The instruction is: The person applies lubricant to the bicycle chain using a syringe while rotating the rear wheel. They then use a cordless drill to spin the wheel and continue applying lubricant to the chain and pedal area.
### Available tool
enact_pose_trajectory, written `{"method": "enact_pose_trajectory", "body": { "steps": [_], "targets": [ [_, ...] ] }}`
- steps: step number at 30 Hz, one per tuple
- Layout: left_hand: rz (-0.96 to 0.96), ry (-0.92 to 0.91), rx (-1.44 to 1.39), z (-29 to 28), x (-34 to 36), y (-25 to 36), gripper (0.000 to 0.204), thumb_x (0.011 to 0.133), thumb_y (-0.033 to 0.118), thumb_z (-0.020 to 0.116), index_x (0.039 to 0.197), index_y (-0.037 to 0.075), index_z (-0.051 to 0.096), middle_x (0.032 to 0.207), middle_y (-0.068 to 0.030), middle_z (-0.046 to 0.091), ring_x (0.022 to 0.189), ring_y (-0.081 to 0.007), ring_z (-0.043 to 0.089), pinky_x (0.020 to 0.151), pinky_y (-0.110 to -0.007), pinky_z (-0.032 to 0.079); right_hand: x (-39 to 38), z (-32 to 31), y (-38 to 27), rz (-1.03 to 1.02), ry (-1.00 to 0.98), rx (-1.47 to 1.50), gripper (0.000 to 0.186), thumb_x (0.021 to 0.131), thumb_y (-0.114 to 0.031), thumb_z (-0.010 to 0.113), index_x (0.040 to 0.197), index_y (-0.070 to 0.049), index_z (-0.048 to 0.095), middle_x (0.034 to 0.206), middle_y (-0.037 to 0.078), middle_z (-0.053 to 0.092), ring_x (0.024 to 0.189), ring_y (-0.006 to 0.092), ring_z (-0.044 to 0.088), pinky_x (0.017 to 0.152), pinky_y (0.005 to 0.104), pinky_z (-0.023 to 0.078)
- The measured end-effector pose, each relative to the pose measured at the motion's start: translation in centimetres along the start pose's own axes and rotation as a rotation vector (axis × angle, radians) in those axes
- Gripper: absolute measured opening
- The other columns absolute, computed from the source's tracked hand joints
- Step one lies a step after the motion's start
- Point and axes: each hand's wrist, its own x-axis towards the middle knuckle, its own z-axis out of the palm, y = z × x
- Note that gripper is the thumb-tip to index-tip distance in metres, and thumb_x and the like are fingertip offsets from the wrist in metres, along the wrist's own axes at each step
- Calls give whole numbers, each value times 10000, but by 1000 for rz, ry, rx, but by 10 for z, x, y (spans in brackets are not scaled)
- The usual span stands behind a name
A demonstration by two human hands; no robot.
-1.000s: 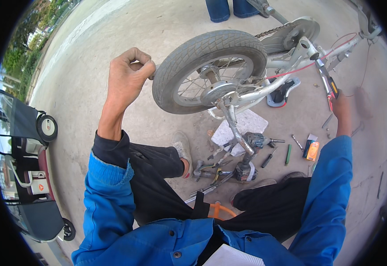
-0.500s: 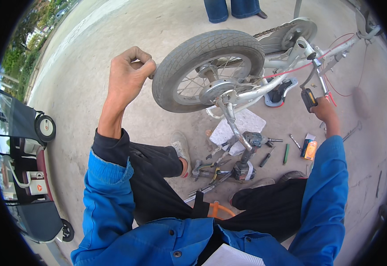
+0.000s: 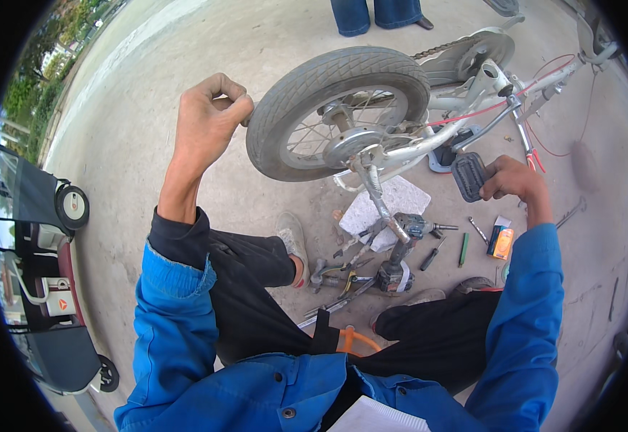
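A small white bicycle point(image 3: 419, 150) lies tipped over in front of me, its rear wheel toward my left. At the left edge of the tyre point(image 3: 274, 119), my left hand point(image 3: 213, 111) is closed in a pinch; what sits between the fingertips is hidden. My right hand point(image 3: 512, 178) has its fingers closed on the outer edge of a black pedal point(image 3: 470, 177), which hangs from a silver crank arm point(image 3: 488, 129). A chain point(image 3: 440, 50) runs to the chainring behind the frame. A red cable point(image 3: 465, 117) stretches along the frame.
Below the wheel lie a white foam slab point(image 3: 411, 201), a power drill point(image 3: 393, 276), a screwdriver point(image 3: 432, 253), a green stick point(image 3: 464, 250) and an orange box point(image 3: 502, 243). A person's jeans legs point(image 3: 377, 16) stand beyond the bicycle. A three-wheeled vehicle point(image 3: 47, 302) is parked at left.
My right hand has swung the pedal and crank toward the left and down. A second pedal has come into view at the top right. My left hand stays beside the tyre.
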Motion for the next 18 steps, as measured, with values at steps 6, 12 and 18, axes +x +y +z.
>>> {"method": "enact_pose_trajectory", "body": {
  "steps": [6,12,18],
  "targets": [
    [2,-3,-16,-1,-1,0,80,898,31,706,893,-46,687,761,-114,741,710,-137,712,660,-278,554,-39,-8,-35,-80,3,66,403,711,-121,853,1055,81,794,870,134,795,816,191,765,750,319,593],
    [-12,0,-2,-1,-1,1,82,899,31,708,897,-48,686,762,-117,742,717,-142,719,662,-278,556,-71,-28,-48,-192,25,234,532,671,-84,845,1166,85,752,993,157,783,917,236,754,860,350,571],
    [-9,1,-12,-2,-1,2,74,900,26,700,891,-43,675,761,-106,735,714,-140,712,660,-286,554,-123,-57,-40,-258,468,308,551,727,-146,760,1234,68,723,1140,152,741,1063,260,686,1021,373,498]
  ]
}}
